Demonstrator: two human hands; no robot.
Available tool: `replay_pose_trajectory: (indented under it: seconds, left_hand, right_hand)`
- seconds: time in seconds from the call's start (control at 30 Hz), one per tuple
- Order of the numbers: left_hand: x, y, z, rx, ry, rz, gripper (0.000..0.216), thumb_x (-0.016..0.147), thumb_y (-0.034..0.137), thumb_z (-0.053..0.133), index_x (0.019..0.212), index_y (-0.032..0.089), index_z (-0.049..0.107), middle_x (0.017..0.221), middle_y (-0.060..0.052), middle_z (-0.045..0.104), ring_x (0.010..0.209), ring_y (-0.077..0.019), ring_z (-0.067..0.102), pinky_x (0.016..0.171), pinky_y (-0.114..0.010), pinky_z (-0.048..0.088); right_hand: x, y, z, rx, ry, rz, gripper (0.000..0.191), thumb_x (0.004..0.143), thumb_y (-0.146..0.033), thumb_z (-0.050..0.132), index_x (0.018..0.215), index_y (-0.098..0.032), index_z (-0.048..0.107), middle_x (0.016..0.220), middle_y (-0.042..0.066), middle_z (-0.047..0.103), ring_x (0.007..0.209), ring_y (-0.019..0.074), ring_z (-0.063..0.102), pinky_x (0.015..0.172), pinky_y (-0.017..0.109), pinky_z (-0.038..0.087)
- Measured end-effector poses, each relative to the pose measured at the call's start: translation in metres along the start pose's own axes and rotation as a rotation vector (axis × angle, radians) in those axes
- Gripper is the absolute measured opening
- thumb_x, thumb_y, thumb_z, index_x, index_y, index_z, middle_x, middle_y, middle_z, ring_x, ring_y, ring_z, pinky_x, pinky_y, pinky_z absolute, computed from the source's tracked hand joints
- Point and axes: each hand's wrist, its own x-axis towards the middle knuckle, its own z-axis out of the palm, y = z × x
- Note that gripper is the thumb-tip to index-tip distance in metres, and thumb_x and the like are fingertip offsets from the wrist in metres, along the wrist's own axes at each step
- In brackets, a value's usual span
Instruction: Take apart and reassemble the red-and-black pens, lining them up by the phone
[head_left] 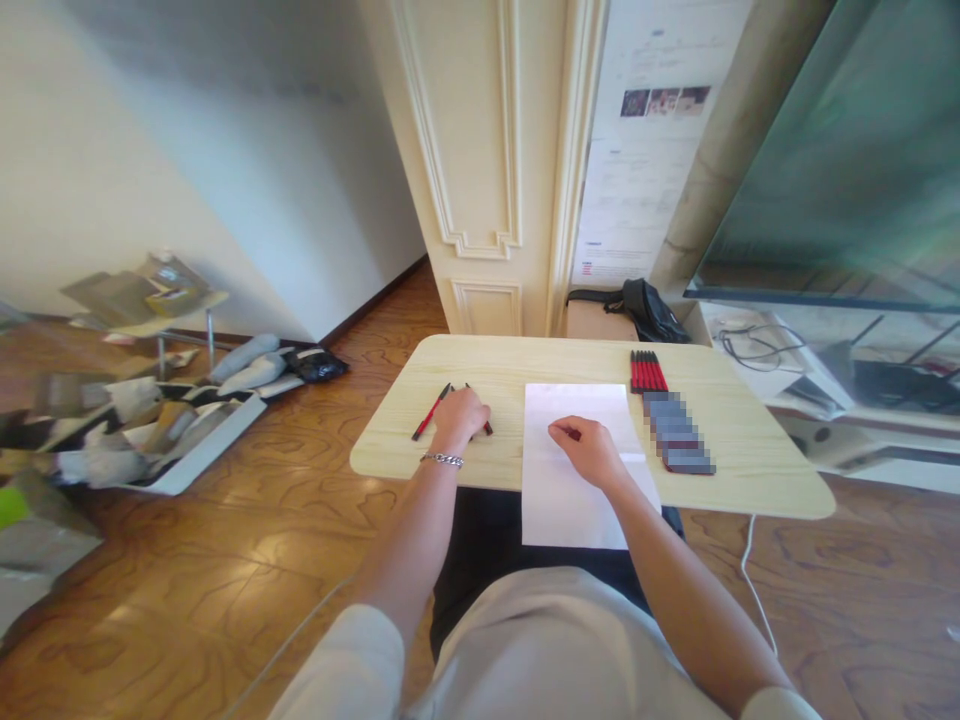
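A white sheet of paper (574,470) lies on the light wooden table (757,470) and hangs over its near edge. My right hand (589,448) rests closed on the paper, pinching a red pencil (571,433) whose tip shows by the thumb. My left hand (459,415) lies curled over loose red pencils left of the paper; one red pencil (430,412) sticks out to the left, another end (487,427) shows at the right. A bracelet circles my left wrist.
A row of red pencils (648,371) lies at the table's far right, beside a blurred-out strip. A black bag (652,310) sits behind the table. Clutter and a white tray (202,445) cover the floor at left. A cable (754,580) hangs right.
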Motion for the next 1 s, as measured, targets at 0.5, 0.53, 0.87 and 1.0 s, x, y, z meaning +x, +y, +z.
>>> replay_pose_trajectory:
  seconds: [0.5, 0.53, 0.87, 1.0]
  left_hand:
    - [-0.088, 0.074, 0.021, -0.237, 0.02, 0.389, 0.029, 0.081, 0.04, 0.05, 0.069, 0.02, 0.069, 0.072, -0.009, 0.07, 0.073, -0.0216, 0.065, 0.063, -0.027, 0.042]
    - [-0.092, 0.083, 0.026, -0.223, 0.021, 0.41, 0.03, 0.081, 0.04, 0.05, 0.072, 0.02, 0.07, 0.073, -0.01, 0.07, 0.073, -0.0226, 0.065, 0.063, -0.028, 0.043]
    - [-0.096, 0.104, 0.041, -0.166, -0.023, 0.408, 0.03, 0.083, 0.043, 0.05, 0.08, 0.02, 0.069, 0.081, -0.013, 0.07, 0.078, -0.0242, 0.065, 0.066, -0.03, 0.044]
    - [-0.098, 0.095, 0.039, -0.226, -0.008, 0.401, 0.035, 0.086, 0.047, 0.046, 0.074, 0.022, 0.068, 0.078, -0.01, 0.07, 0.075, -0.0224, 0.065, 0.065, -0.03, 0.042]
  right_hand:
    - [-0.035, 0.027, -0.048, 0.045, 0.279, 0.122, 0.036, 0.08, -0.048, 0.055, 0.088, -0.017, 0.071, 0.081, 0.007, 0.071, 0.071, 0.0195, 0.06, 0.066, 0.03, 0.045]
    - [-0.038, 0.028, -0.05, 0.028, 0.292, 0.124, 0.036, 0.081, -0.048, 0.054, 0.088, -0.017, 0.071, 0.081, 0.007, 0.071, 0.071, 0.0194, 0.06, 0.067, 0.03, 0.045]
    - [-0.046, 0.038, -0.053, -0.134, 0.323, 0.096, 0.033, 0.084, -0.043, 0.048, 0.087, -0.019, 0.07, 0.083, 0.006, 0.07, 0.071, 0.019, 0.061, 0.07, 0.03, 0.045]
    - [-0.043, 0.037, -0.051, -0.219, 0.274, 0.015, 0.028, 0.086, -0.038, 0.048, 0.087, -0.02, 0.069, 0.084, 0.006, 0.069, 0.071, 0.0181, 0.06, 0.07, 0.029, 0.044]
